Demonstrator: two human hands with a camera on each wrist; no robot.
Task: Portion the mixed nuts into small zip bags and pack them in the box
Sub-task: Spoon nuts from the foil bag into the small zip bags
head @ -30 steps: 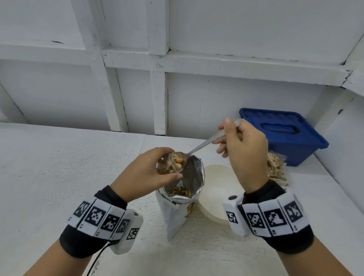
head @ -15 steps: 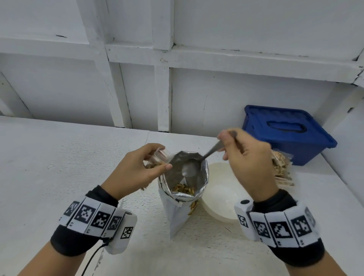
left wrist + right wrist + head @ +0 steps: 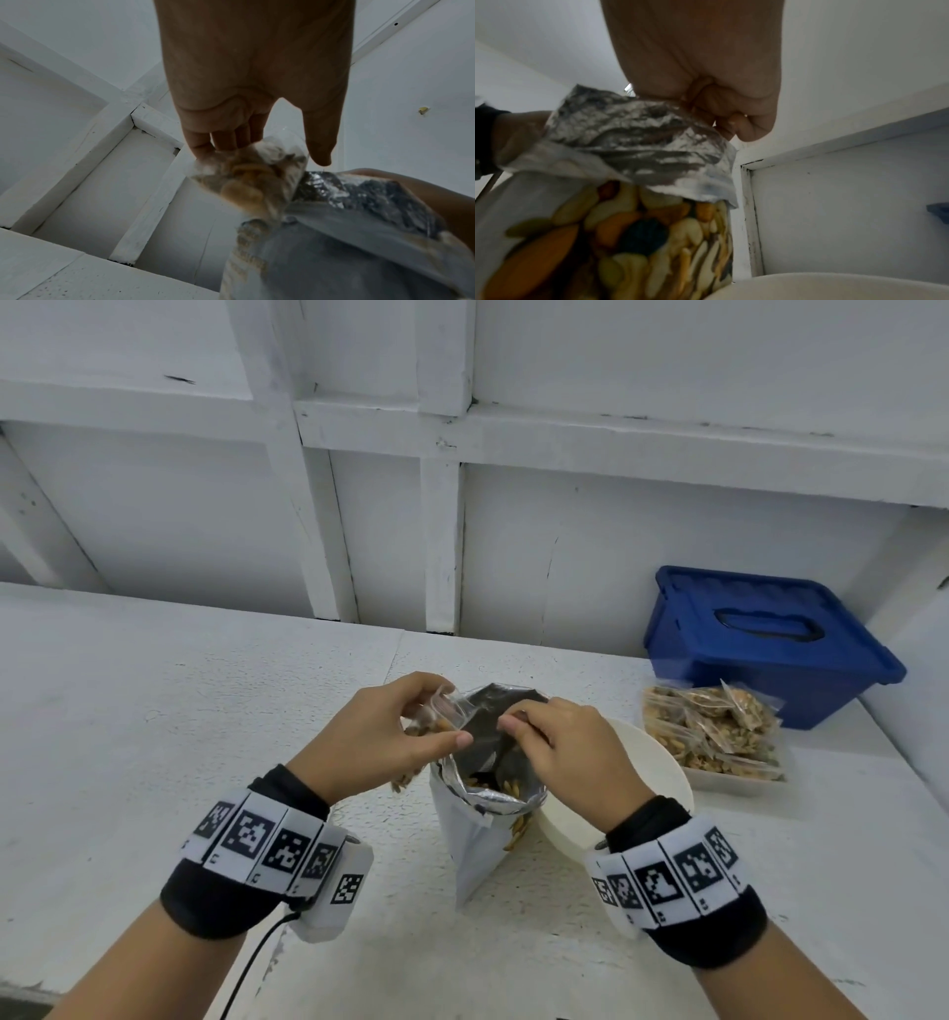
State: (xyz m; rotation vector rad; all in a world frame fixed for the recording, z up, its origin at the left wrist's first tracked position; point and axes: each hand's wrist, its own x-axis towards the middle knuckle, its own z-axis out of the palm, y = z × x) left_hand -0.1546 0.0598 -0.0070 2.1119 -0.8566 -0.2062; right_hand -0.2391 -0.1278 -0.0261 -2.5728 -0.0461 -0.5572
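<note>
Head view: your left hand (image 3: 382, 737) is pinching a small zip bag (image 3: 444, 711) of nuts just left of the open foil nut pouch (image 3: 488, 793), while your right hand (image 3: 570, 752) is curling over the pouch's mouth; what its fingers are gripping is hidden.

No readable text; wristbands (image 3: 267, 839) bear only coded squares

On my feed the box (image 3: 770, 644) is solid blue, the tabletop (image 3: 154, 711) and wall panelling (image 3: 667, 361) all white. The nut pouch (image 3: 618, 233) is silver foil inside, white outside with a printed orange, yellow and dark blue nut photo. Wristbands (image 3: 246, 845) are black with black-and-white square tags, and the bowl (image 3: 647, 762) is cream.
</note>
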